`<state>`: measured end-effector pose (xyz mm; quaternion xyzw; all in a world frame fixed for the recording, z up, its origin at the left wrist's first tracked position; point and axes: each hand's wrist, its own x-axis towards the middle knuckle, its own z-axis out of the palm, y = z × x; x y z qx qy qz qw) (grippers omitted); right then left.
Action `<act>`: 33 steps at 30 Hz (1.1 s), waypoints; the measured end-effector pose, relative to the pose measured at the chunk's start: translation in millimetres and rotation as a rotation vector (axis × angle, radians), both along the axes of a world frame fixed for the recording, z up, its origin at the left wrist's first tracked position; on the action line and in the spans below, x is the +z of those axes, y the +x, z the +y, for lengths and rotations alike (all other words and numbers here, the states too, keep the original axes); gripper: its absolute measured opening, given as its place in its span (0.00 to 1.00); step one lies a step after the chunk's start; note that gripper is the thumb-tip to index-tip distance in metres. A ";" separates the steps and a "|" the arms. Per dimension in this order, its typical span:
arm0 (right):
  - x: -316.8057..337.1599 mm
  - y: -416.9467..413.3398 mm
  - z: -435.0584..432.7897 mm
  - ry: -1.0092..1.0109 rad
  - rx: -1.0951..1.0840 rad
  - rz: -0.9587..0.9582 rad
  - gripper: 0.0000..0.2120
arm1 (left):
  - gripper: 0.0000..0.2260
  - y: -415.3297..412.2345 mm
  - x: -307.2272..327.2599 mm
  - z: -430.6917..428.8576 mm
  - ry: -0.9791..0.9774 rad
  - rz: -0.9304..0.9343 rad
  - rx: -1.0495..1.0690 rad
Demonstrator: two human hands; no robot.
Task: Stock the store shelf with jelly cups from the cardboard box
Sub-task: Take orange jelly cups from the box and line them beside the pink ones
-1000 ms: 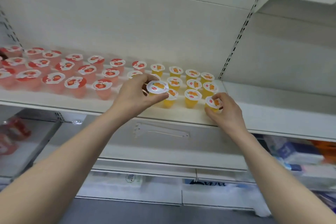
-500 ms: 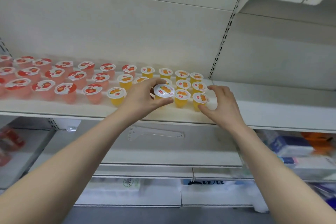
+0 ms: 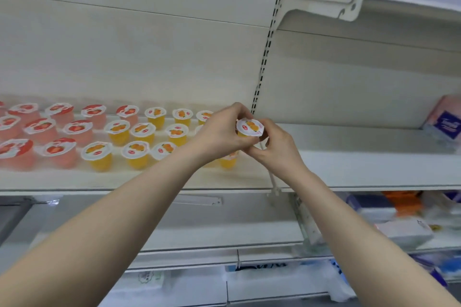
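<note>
An orange jelly cup (image 3: 249, 127) with a white foil lid sits between both my hands above the white shelf (image 3: 139, 178). My left hand (image 3: 219, 132) grips it from the left and my right hand (image 3: 277, 147) holds it from below right. Rows of orange jelly cups (image 3: 136, 153) stand on the shelf left of my hands, and rows of red jelly cups (image 3: 59, 151) fill the shelf further left. The cardboard box is out of view.
A slotted upright post (image 3: 264, 57) divides the shelf bays right behind my hands. A tissue pack (image 3: 444, 124) lies on the right bay's shelf. A shelf bracket (image 3: 324, 7) juts out above right. Packaged goods fill the lower right shelf (image 3: 404, 229).
The view has shifted right. My left hand carried its cup to the right end of the orange rows, and my right hand left a shelf cup and joined it on the held cup.
</note>
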<state>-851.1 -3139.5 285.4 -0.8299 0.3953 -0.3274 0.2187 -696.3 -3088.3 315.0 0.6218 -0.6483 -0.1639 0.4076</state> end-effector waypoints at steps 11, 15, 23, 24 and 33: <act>-26.8 -36.2 -91.3 0.153 -0.130 -0.068 0.19 | 0.16 28.0 -17.0 -54.0 0.038 -0.479 0.174; -35.1 -18.2 -112.6 0.200 -0.094 -0.017 0.20 | 0.17 39.3 -40.1 -64.5 0.077 -0.659 0.183; -52.1 19.6 -141.0 0.262 -0.074 0.090 0.21 | 0.19 44.1 -60.8 -79.4 0.120 -0.833 0.178; -53.0 22.2 -143.8 0.260 -0.068 0.080 0.20 | 0.19 44.6 -61.1 -80.7 0.118 -0.840 0.178; -56.6 37.5 -159.1 0.210 -0.032 0.071 0.20 | 0.20 45.7 -59.5 -85.8 0.148 -0.852 0.195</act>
